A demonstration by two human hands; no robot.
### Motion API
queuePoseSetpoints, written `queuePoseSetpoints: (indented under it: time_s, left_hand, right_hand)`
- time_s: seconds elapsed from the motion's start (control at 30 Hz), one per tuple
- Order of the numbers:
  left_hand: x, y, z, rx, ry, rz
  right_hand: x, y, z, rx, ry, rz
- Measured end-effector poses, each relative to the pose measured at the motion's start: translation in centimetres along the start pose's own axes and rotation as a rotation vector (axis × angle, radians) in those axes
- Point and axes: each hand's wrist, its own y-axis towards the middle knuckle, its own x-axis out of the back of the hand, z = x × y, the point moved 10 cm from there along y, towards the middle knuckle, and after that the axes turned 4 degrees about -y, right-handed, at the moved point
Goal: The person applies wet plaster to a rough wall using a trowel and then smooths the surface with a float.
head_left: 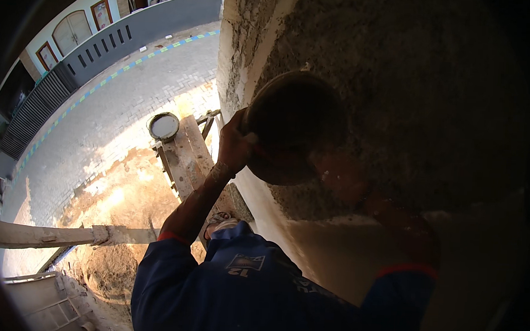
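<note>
Exposure split: sandy ground (pixel 121 198) at left is sunlit, blown out in patches; rough wall (pixel 410 101) at right is sunk in shadow, with round container (pixel 296 128) and right hand (pixel 340 175) nearly swallowed. Gray boundary wall (pixel 150 27) is bowed by fisheye; corners are blacked out.

A grey boundary wall (pixel 172 19) and a dark slatted gate (pixel 33 114) border the paved street (pixel 130 80); behind stands a white house (pixel 85 5) with an arched door (pixel 71 33).
</note>
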Motion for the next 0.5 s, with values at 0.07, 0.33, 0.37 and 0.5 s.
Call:
queuePoseSetpoints:
  time_s: [0.07, 0.33, 0.37, 0.5]
  left_hand:
    - [-0.7, -0.3, -0.2, 0.002, 0.054, 0.018]
    - [-0.2, -0.4, -0.9, 0.000, 0.073, -0.100]
    - [0.2, -0.3, -0.5, 0.043, 0.086, -0.119]
    - [0.3, -0.4, -0.6, -0.057, 0.040, -0.135]
  right_hand:
    - [-0.2, -0.1, -0.4, -0.001, 0.091, 0.025]
    - [-4.7, -1.3, 0.2, -0.011, 0.160, -0.168]
    - [-4.5, -1.3, -0.4, -0.014, 0.160, -0.174]
    - [3.3, -1.3, 1.0, 0.089, -0.893, -0.433]
